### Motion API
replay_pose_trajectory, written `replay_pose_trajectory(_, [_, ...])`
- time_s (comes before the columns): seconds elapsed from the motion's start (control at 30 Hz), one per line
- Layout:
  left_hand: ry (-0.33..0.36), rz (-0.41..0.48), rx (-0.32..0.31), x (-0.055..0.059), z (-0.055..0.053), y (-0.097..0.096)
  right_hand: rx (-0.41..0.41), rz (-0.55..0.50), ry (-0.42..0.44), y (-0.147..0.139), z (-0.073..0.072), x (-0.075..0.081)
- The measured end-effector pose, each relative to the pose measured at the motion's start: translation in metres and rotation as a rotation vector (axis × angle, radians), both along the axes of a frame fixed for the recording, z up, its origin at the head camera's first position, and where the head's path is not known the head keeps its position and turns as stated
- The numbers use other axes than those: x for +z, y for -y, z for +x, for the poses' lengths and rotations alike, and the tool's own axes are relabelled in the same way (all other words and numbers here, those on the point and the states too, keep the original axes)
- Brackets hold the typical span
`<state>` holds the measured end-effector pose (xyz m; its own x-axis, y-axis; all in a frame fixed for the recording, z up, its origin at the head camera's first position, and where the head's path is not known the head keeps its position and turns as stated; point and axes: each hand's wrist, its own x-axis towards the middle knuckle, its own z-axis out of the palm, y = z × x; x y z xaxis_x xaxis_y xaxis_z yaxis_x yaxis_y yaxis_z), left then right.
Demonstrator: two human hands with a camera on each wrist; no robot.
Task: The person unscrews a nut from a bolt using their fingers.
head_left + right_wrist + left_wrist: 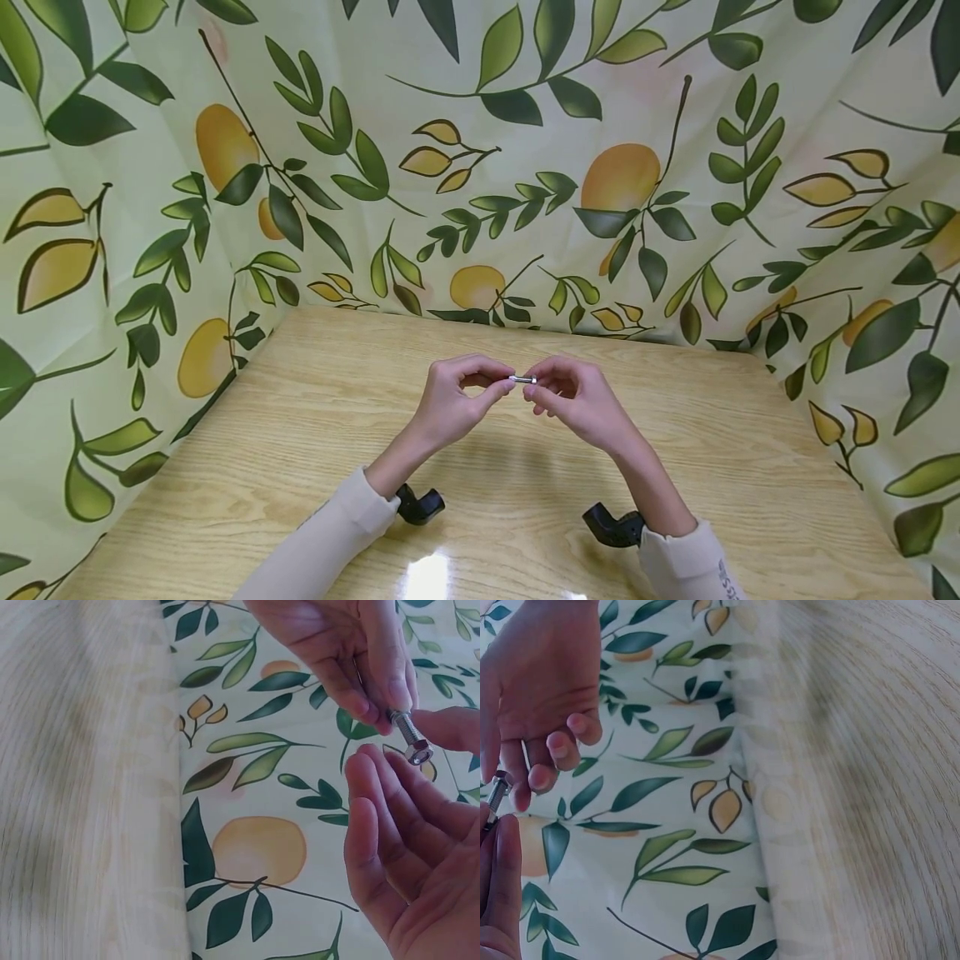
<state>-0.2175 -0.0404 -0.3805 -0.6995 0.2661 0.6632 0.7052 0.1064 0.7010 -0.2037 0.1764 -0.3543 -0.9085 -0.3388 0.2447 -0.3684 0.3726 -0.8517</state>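
Note:
Above the tabletop, in the head view, my left hand (455, 402) pinches one end of a small silver hex bolt (522, 380) between thumb and fingertips. The same bolt (411, 738) shows its threads and flanged hex head in the right wrist view, the head pointing away from the left hand (349, 656). Around the head end hovers my right hand (576, 393). Its thumb is beside the shank, and its loosely bent fingers (375, 795) lie below the head, leaving it uncovered. Whether the thumb touches the bolt is unclear. Left fingertips hide the bolt's far end.
A light wood-grain table (300, 467) lies under both hands. Leaf-and-fruit patterned cloth (480, 150) rises behind it and on both sides. Black curved mounts (420, 505) sit at the wrists, beside beige sleeves (330, 533).

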Motion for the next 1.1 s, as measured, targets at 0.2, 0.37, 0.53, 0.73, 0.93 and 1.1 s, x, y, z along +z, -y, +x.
replay_pose_trajectory(0.2, [-0.006,0.008,-0.003,0.0002,0.0001,0.0002,0.014,-0.021,0.008,0.0000,-0.0001,-0.0007])
replay_pose_trajectory(0.37, [-0.008,0.006,-0.006,0.0003,-0.0003,-0.0003,-0.004,-0.030,-0.016,0.0015,0.0011,0.0001])
replay_pose_trajectory(0.53, [-0.007,0.003,-0.005,0.0012,0.0003,0.0000,-0.031,-0.016,-0.038,0.0014,0.0013,0.0003])
replay_pose_trajectory(0.73, [-0.013,0.008,-0.004,0.0016,0.0007,0.0008,-0.026,-0.004,-0.008,0.0002,0.0022,0.0010])
replay_pose_trajectory(0.93, [-0.015,0.009,-0.003,0.0005,-0.0004,0.0011,0.004,-0.014,-0.002,0.0003,0.0016,0.0011])
replay_pose_trajectory(1.1, [-0.022,0.004,-0.004,0.0007,-0.0005,0.0009,-0.005,-0.019,-0.022,0.0009,0.0024,0.0017])
